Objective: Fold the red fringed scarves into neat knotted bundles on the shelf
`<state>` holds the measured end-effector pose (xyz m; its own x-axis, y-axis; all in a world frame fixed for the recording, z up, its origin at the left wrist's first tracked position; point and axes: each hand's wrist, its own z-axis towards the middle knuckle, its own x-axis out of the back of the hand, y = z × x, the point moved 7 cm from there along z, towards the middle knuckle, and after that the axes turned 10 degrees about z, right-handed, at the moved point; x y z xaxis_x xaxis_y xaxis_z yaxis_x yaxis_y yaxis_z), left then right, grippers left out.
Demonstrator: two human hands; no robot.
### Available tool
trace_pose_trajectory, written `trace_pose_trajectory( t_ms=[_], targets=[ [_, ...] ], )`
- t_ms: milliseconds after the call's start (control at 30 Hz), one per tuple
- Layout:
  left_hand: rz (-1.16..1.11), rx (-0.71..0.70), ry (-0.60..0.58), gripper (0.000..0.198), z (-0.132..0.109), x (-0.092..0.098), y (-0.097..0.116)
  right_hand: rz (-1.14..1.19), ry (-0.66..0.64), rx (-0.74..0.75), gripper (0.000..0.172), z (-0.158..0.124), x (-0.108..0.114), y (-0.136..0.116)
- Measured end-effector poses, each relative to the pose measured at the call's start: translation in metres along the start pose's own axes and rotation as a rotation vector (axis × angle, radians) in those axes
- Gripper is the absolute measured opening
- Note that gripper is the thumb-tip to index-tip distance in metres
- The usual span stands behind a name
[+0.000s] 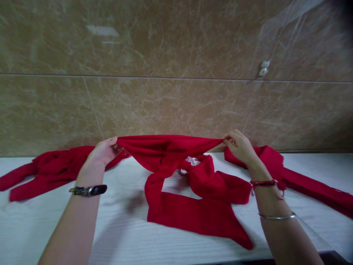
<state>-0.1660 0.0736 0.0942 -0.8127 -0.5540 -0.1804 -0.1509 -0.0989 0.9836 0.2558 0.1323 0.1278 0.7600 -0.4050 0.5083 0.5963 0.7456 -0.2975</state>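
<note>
A long red scarf [168,147] is stretched taut between my two hands, just above the table. My left hand [103,151] pinches one upper corner, with the fingers closed. The opposite corner is gripped by the thumb and fingers of my right hand [238,145]. From the stretched edge the cloth sags in folds, and its lower length lies bunched and looped on the table. Some fringe shows near the middle. Behind my left hand lies a crumpled red cloth [59,165]. Another red scarf [268,162], folded, lies behind my right wrist and trails to the right edge.
The white wood-grain table [118,235] runs up against a brown marbled tile wall [176,106]. A small white fitting [264,68] is on the wall at the upper right. Along the bottom right, the table's front edge borders a dark area.
</note>
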Motion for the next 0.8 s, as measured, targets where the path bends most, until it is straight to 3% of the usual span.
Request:
trace_pose_trajectory(
  t_ms=[67, 133, 200, 267, 333, 467, 600, 700, 800],
  targets=[
    [0.127, -0.087, -0.014, 0.013, 0.000, 0.001, 0.004, -0.025, -0.091, -0.038, 0.010, -0.004, -0.007, 0.015],
    [0.342, -0.174, -0.056, 0.008, -0.004, -0.006, 0.004, 0.001, -0.346, -0.078, 0.012, -0.013, -0.029, 0.020],
    [0.664, -0.184, -0.259, 0.005, -0.009, -0.024, -0.009, 0.069, -0.692, -0.117, 0.013, -0.030, -0.054, 0.015],
    [0.998, -0.085, -0.555, 0.019, -0.019, -0.038, -0.036, 0.114, -0.933, -0.124, 0.015, -0.044, -0.069, 0.002],
    [1.313, -0.015, -0.735, 0.036, -0.025, -0.042, -0.058, 0.095, -0.970, -0.092, 0.019, -0.045, -0.074, -0.012],
    [1.549, -0.125, -0.633, 0.053, -0.015, -0.050, -0.067, 0.013, -0.823, -0.036, 0.023, -0.030, -0.089, -0.035],
    [1.694, -0.223, -0.705, 0.056, -0.015, -0.067, -0.084, -0.032, -0.698, -0.007, 0.026, -0.026, -0.121, -0.051],
    [1.751, -0.195, -0.708, 0.054, -0.014, -0.068, -0.095, -0.061, -0.849, 0.001, 0.024, -0.042, -0.148, -0.054],
    [1.768, -0.170, -0.689, 0.047, -0.010, -0.062, -0.100, -0.046, -0.999, 0.015, 0.023, -0.055, -0.160, -0.053]
  ],
)
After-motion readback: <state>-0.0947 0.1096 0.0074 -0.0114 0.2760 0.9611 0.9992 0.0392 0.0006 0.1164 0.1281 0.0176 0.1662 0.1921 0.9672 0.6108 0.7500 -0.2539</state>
